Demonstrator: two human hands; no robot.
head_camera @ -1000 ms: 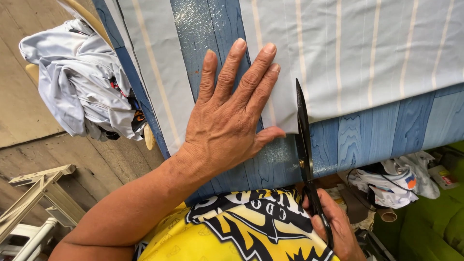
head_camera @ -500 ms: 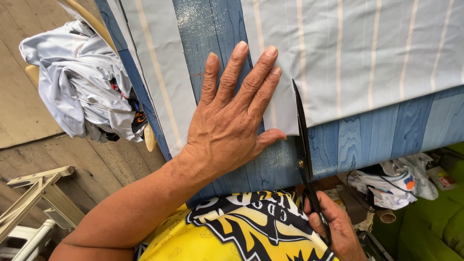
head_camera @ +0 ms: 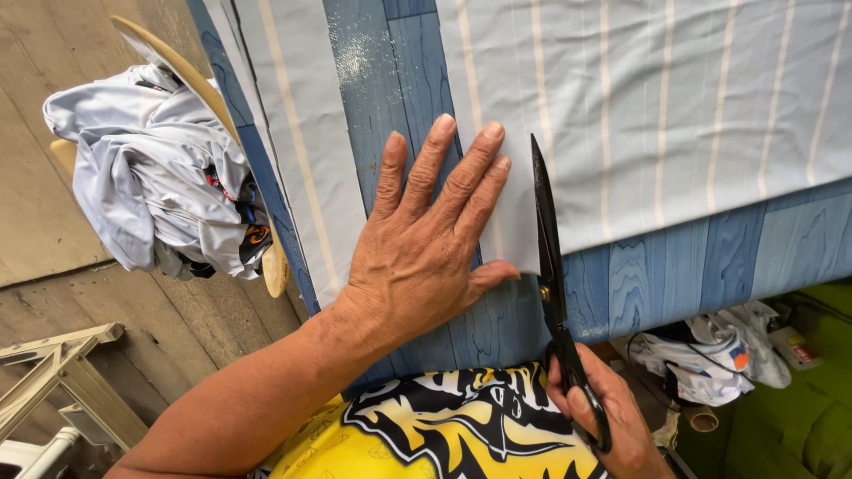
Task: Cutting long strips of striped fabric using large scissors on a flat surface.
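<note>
- Left hand (head_camera: 424, 239): I see it lying flat, fingers spread and holding nothing, palm pressing the striped fabric (head_camera: 674, 115) down on the blue wood-grain table (head_camera: 657, 284), which I take to keep the cloth from sliding beside the blades.
- Right hand (head_camera: 603, 417), at 5 o'clock from the left: fingers closed through the handles of the black scissors (head_camera: 548, 266).
- Scissors: blades nearly together, tips toward 12 o'clock, running along the fabric's cut edge just beside the left fingertips.
- A second striped strip (head_camera: 293, 142) lies at 10 o'clock.
- A bundle of grey cloth (head_camera: 151, 186) sits at 9 o'clock, off the table.
</note>
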